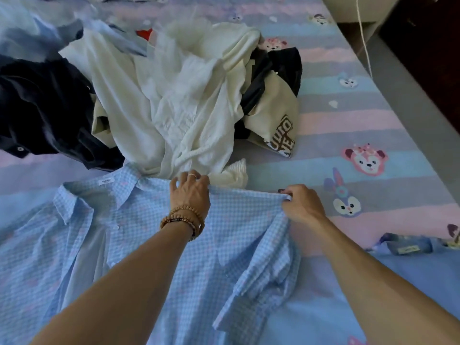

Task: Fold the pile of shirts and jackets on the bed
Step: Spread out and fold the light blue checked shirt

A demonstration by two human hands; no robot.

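A light blue checked shirt [139, 235] lies spread face up on the bed, collar to the left, front open. My left hand [190, 194], with bead bracelets at the wrist, grips the shirt's shoulder edge near the collar. My right hand [302, 204] pinches the same edge further right, where the sleeve starts; the sleeve [258, 277] lies crumpled below it. Behind the shirt sits the pile: white and cream garments [174, 100], a dark navy garment [44, 108] at the left, and a beige and black jacket [271, 108] with brown lettering.
The bed sheet [348, 125] is striped pink and blue with cartoon animal faces. A folded blue garment with a label [408, 247] lies at the right near the bed edge. A grey bed frame [408, 90] and a white cord [363, 33] run along the right side.
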